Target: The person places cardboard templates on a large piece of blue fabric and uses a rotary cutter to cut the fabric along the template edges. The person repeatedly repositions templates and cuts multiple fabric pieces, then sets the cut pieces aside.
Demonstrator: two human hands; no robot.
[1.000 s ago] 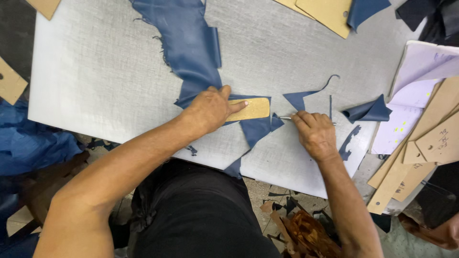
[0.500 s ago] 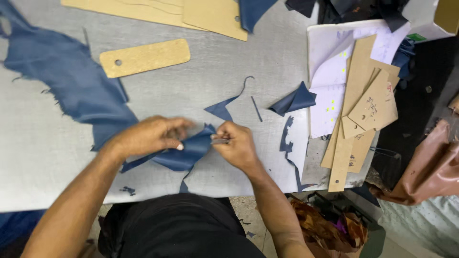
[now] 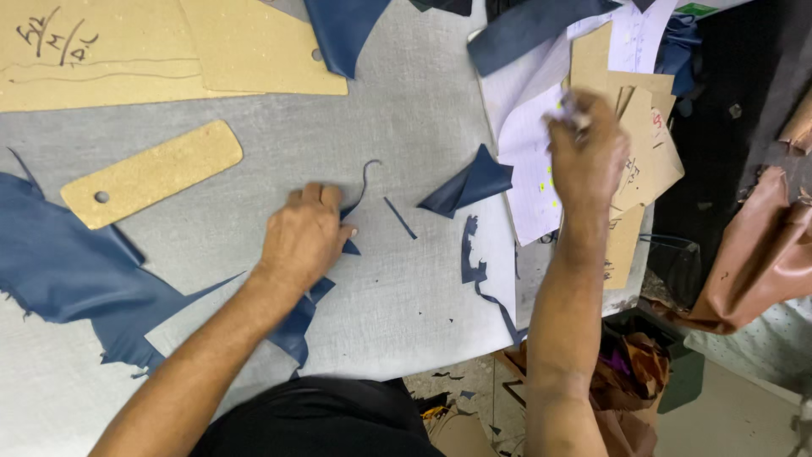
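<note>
— While the left hand [image 3: 306, 233] lies flat, fingers spread, pinning the big blue leather sheet [image 3: 72, 271] at the surface's [image 3: 279, 135] near-left edge, how would that sheet handle?

— Soft and floppy, I'd judge, light, not fragile; best taken by its uncut body, not the ragged fringe.

— And the right hand [image 3: 588, 152]?

— Closed over the stack of card patterns [image 3: 643, 169] and white paper [image 3: 529, 161] at the right edge; something small may be in it, I cannot tell.

— Counts?

— One big sheet, two large card templates [image 3: 127, 42] along the far edge, one rounded template [image 3: 152, 173] with a hole, one folded blue offcut [image 3: 469, 186], several thin trimmings.
</note>
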